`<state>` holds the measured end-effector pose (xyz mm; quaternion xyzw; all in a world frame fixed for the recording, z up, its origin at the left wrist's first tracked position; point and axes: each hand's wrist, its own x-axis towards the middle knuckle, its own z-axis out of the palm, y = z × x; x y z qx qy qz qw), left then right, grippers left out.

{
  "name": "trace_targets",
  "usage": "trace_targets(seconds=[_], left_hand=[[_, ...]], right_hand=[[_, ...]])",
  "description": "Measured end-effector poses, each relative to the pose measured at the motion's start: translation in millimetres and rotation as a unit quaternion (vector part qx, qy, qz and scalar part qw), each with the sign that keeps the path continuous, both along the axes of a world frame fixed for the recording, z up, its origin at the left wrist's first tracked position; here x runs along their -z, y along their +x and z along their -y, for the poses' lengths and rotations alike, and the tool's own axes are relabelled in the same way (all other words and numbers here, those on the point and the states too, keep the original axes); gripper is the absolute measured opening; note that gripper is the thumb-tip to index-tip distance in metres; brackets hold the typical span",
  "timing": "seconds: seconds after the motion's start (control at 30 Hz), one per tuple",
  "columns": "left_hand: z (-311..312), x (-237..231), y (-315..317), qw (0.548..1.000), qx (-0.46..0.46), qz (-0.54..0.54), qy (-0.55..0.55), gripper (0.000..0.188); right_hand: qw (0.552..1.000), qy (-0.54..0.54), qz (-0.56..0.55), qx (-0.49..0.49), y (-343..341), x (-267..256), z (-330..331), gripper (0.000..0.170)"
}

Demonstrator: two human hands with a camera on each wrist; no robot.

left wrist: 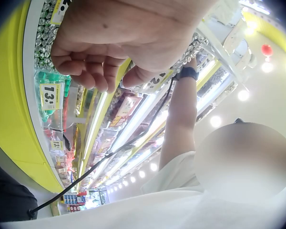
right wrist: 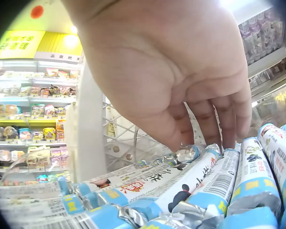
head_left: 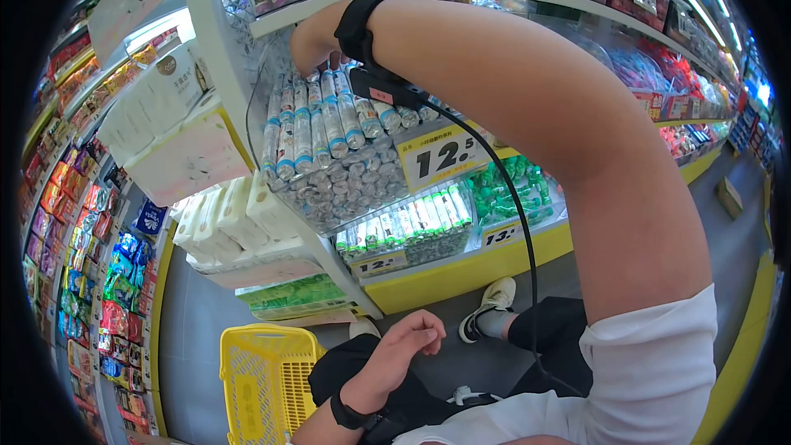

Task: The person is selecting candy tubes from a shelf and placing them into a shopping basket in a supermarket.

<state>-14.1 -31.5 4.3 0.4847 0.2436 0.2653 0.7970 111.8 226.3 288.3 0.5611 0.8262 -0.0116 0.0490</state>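
Rows of white-and-blue wrapped rolls [head_left: 328, 119] lie in a clear shelf bin. Over its back part reaches my right hand [head_left: 315, 43], palm down. The right wrist view shows this hand [right wrist: 181, 71] with thumb and fingertips pointing down at the far ends of the rolls [right wrist: 219, 176]; the tips are partly hidden, and no roll is lifted. My left hand [head_left: 404, 348] hangs low in front of the body, beside the yellow basket [head_left: 229, 395], fingers loosely curled. In the left wrist view that hand [left wrist: 119, 38] holds nothing.
A yellow 12.5 price sign [head_left: 441, 156] fronts the bin. Below are green-ended rolls [head_left: 412, 221] and green-wrapped items [head_left: 512, 189]. Tissue packs [head_left: 235, 213] are stacked to the left, by a white shelf post [head_left: 216, 41]. A black cable [head_left: 521, 247] hangs from the right wrist.
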Motion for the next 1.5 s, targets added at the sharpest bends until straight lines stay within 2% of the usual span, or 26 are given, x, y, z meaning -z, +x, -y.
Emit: trace_targets(seconds=[0.2, 0.33, 0.43, 0.53, 0.73, 0.83, 1.03, 1.13, 1.17, 1.23, 1.33, 1.4, 1.43, 1.5], left_hand=[[-1.1, 2.3, -1.3, 1.000, 0.015, -0.007, 0.002, 0.015], [-1.3, 3.3, -1.7, 1.000, 0.018, -0.006, 0.004, 0.015], [-1.3, 2.2, -1.6, 1.000, 0.019, -0.008, 0.006, 0.015], [-1.1, 3.0, -1.2, 1.000, 0.022, -0.009, 0.006, 0.015], [-1.3, 2.2, -1.0, 1.000, 0.024, -0.013, 0.007, 0.015], [-1.6, 2.0, -0.7, 1.000, 0.026, -0.014, 0.005, 0.015], [-2.1, 2.9, 0.5, 0.999, 0.025, -0.021, 0.012, 0.014], [-3.0, 4.8, 1.3, 0.999, 0.025, -0.020, 0.016, 0.014], [-3.1, 6.0, 1.4, 0.999, 0.025, -0.019, 0.017, 0.014], [-3.7, 7.1, 2.3, 0.999, 0.019, -0.021, 0.020, 0.014], [-1.7, 5.9, 4.0, 0.999, 0.008, -0.021, 0.027, 0.013], [0.9, 5.1, 3.7, 0.999, 0.001, -0.022, 0.030, 0.013], [1.2, 3.9, 2.7, 0.999, -0.001, -0.022, 0.032, 0.014], [1.1, 2.2, 0.5, 0.999, -0.013, -0.020, 0.039, 0.014]], right_hand=[[0.998, 0.045, 0.043, 0.002, -7.4, 2.4, -3.3, 0.043], [0.999, 0.026, -0.035, -0.003, -1.1, 3.6, 7.2, 0.042], [0.999, 0.031, 0.010, 0.005, -0.3, -3.9, 31.2, 0.045], [0.999, 0.011, -0.049, 0.015, 1.0, -6.2, 35.5, 0.047], [0.998, 0.045, -0.040, 0.009, 1.9, -2.3, 42.6, 0.041], [0.999, 0.015, -0.043, -0.019, 1.5, -2.0, 33.1, 0.041], [0.999, -0.024, -0.046, -0.013, 2.5, -2.4, 33.8, 0.043], [0.999, -0.014, -0.035, -0.031, 5.0, -2.5, 38.7, 0.044], [0.996, 0.043, 0.029, -0.073, 5.4, -0.6, 30.7, 0.041], [0.963, 0.156, 0.155, -0.157, 2.9, 5.8, -6.8, 0.037], [0.849, 0.311, 0.330, -0.271, 1.0, 16.4, -51.5, 0.033], [0.940, 0.276, 0.119, -0.161, -0.8, 15.6, -24.5, 0.029], [0.963, 0.251, 0.011, -0.101, -2.0, 12.3, 5.9, 0.028], [0.961, 0.253, -0.070, -0.089, 8.2, 14.4, 55.6, 0.025]])
